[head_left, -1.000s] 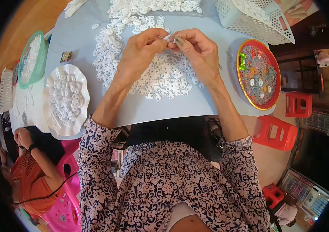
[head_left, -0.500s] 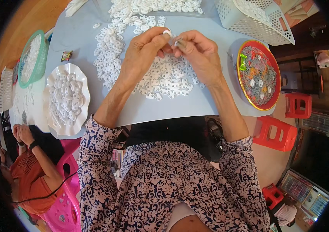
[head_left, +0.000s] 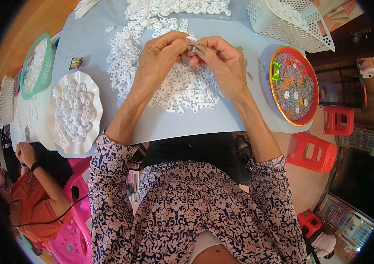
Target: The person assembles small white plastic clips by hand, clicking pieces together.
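Over the table, my two hands meet close together at the fingertips. Between thumb and fingers, my left hand [head_left: 158, 57] pinches a small white oval plastic piece [head_left: 191, 39]. My right hand [head_left: 225, 61] is closed in a pinch right against that piece; whatever its fingertips hold is too small and covered to name. Beneath and around both hands spreads a loose pile of similar white plastic pieces [head_left: 187, 90]. To the right, a red tray with a gold rim [head_left: 280, 105] holds many thin grey metal pieces, some orange bits and a few white ovals.
A white scalloped dish [head_left: 95, 132] of white pieces stands at the left, near a small wrapped packet [head_left: 76, 63]. Beyond it is a teal basket [head_left: 50, 57]. A white perforated basket [head_left: 283, 35] sits far right. Another person [head_left: 42, 193] sits left; red stools [head_left: 312, 152] stand right.
My right hand has shifted slightly left, its fingertips now against the white piece in my left hand. The left hand has barely moved.
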Action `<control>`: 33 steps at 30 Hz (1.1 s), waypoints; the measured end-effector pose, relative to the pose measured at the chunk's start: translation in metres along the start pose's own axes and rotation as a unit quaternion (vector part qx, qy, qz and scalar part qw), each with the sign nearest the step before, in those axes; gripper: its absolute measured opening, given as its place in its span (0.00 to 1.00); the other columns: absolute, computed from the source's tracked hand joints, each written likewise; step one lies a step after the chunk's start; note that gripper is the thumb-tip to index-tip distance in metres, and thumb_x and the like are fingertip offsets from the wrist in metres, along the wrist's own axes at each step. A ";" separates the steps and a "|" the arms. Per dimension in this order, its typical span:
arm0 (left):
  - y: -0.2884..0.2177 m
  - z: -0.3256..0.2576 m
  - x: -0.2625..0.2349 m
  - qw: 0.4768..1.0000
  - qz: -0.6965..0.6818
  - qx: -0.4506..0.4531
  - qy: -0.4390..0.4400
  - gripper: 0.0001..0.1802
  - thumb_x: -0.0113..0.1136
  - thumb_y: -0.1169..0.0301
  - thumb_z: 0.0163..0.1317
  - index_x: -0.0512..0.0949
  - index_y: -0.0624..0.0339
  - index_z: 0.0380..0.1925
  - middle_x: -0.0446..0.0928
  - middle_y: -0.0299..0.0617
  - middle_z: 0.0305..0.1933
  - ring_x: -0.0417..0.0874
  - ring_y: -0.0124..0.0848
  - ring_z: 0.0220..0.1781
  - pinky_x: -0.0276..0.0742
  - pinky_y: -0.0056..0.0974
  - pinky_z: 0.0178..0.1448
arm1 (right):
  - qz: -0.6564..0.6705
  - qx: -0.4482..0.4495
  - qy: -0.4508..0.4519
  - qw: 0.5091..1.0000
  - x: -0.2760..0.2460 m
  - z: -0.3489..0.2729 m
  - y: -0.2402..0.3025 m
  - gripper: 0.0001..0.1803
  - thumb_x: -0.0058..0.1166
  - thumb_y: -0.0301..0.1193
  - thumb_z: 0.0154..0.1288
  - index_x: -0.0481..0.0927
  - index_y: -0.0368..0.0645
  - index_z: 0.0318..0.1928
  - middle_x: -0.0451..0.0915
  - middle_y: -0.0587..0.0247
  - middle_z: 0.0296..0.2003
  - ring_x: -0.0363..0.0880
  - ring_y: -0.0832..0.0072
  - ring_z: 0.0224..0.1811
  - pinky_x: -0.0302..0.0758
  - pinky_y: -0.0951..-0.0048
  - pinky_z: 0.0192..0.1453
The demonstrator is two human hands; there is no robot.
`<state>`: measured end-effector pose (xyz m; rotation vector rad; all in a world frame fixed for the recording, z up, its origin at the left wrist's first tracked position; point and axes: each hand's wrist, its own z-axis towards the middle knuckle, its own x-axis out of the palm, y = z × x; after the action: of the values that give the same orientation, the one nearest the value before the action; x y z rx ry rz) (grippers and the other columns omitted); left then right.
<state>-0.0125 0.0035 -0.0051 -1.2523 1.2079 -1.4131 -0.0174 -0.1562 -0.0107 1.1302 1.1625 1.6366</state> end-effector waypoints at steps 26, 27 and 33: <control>0.001 -0.001 -0.003 0.999 0.003 0.017 0.028 0.12 0.53 0.67 0.60 0.80 0.64 0.29 0.75 0.35 0.22 0.73 0.22 0.27 0.71 0.29 0.35 | -0.112 -0.049 -0.030 0.992 0.000 -0.002 0.002 0.10 0.53 0.17 0.58 0.77 0.36 0.42 0.77 0.70 0.31 0.73 0.88 0.32 0.72 0.85 0.37; 0.001 -0.001 -0.003 0.999 0.021 0.019 0.026 0.12 0.52 0.67 0.60 0.80 0.64 0.29 0.75 0.34 0.21 0.73 0.22 0.26 0.71 0.29 0.35 | -0.116 -0.049 -0.030 0.992 0.000 -0.002 0.002 0.10 0.53 0.17 0.58 0.76 0.35 0.42 0.77 0.70 0.31 0.73 0.88 0.33 0.72 0.85 0.38; -0.006 -0.001 -0.003 0.989 0.136 0.031 0.042 0.11 0.50 0.68 0.59 0.77 0.63 0.23 0.71 0.33 0.19 0.69 0.20 0.24 0.67 0.28 0.33 | -0.125 -0.043 -0.030 0.991 0.001 -0.003 0.005 0.11 0.53 0.17 0.59 0.76 0.35 0.43 0.77 0.69 0.32 0.73 0.87 0.33 0.73 0.84 0.39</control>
<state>-0.0133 0.0078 0.0000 -0.9531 1.3273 -1.3018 -0.0207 -0.1572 -0.0058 0.9326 1.1346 1.4363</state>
